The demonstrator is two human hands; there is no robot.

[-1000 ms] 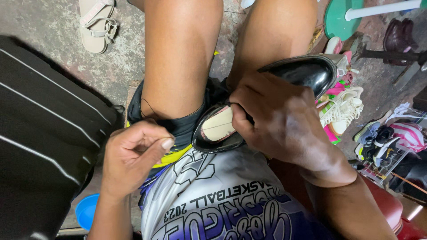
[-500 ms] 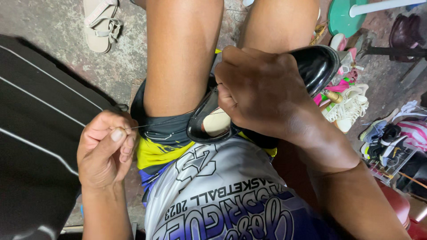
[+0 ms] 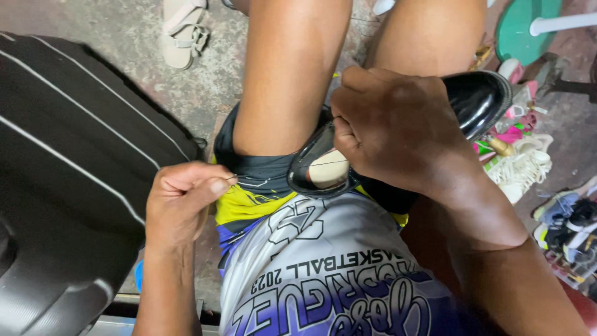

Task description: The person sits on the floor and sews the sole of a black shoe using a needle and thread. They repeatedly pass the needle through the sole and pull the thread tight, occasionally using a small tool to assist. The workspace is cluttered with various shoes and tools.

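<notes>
Glossy black leather shoe [image 3: 479, 99] lies across the lap, pale insole showing at its opening; right hand [image 3: 398, 127] clamps over it; left hand [image 3: 183, 199] pinches a thin thread [image 3: 273, 173] running taut toward the shoe

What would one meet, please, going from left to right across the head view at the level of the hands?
Black striped suitcase → left hand pinching a thread → heel opening of the black shoe → right hand gripping the shoe → white sneaker on the floor.
</notes>
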